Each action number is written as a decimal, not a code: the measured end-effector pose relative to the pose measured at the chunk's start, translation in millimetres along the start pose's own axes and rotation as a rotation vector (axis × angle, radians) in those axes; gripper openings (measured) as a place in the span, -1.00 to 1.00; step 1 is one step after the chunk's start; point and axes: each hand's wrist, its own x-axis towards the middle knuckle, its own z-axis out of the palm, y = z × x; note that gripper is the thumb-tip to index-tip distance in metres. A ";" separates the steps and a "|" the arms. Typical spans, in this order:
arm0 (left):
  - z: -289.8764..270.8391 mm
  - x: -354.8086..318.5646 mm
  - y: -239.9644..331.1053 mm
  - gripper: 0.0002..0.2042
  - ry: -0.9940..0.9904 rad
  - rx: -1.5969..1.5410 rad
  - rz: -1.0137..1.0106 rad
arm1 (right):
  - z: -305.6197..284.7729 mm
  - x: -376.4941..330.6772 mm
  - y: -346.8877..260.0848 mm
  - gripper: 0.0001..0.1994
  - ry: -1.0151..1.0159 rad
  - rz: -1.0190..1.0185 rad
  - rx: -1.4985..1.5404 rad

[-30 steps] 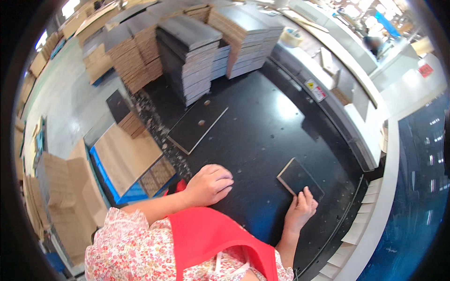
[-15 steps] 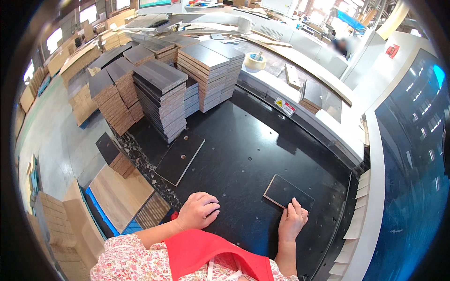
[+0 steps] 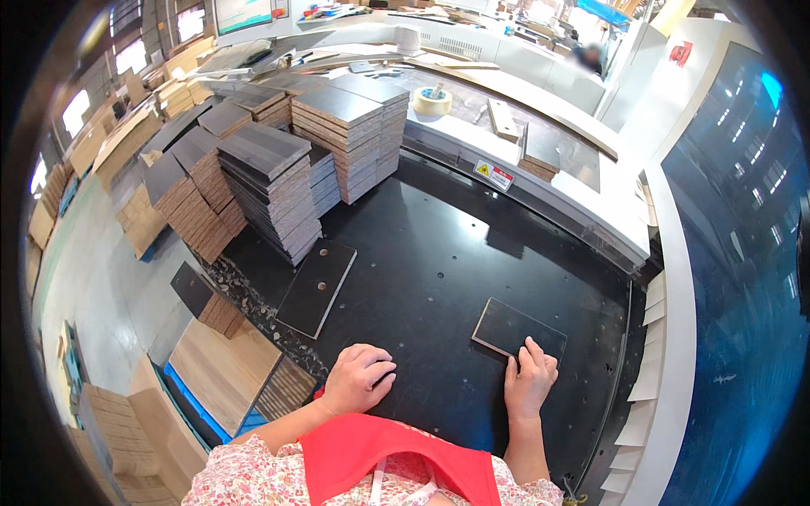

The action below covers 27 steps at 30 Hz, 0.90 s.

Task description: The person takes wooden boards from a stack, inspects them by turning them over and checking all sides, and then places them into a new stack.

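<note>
My right hand (image 3: 531,376) grips the near edge of a dark rectangular board (image 3: 523,327), thumb and fingers at its corner. That board lies flat on the black table (image 3: 405,253), its pale cut edge facing left. Farther left, my left hand (image 3: 360,379) rests near the table's front edge with its fingers curled in, and nothing shows in them. Beyond it lies a second dark board (image 3: 318,287) with two round holes along its length, apart from both hands.
Tall stacks of dark-faced boards (image 3: 268,185) stand at the back left. Behind the table runs a white machine ledge (image 3: 582,215) carrying a roll of tape (image 3: 432,101). A blue glossy panel (image 3: 742,253) rises at right. Wood-grain boards (image 3: 224,371) sit lower left.
The view has shifted slightly, so the stacks and the machine ledge appear farther left. Both hands keep nearly the same pose, the right one still at the board's edge.
</note>
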 end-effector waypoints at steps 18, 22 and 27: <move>0.5 2.2 0.3 -0.83 0.014 -0.004 0.026 | 1.0 -2.4 3.9 -0.71 0.000 0.012 0.009; 0.0 1.3 0.6 -0.83 0.010 0.002 0.021 | 0.2 -1.7 2.4 -0.71 -0.006 0.016 0.012; -0.9 2.2 1.1 -0.84 0.006 0.003 0.015 | 0.1 -1.8 2.8 -0.71 -0.006 0.021 0.016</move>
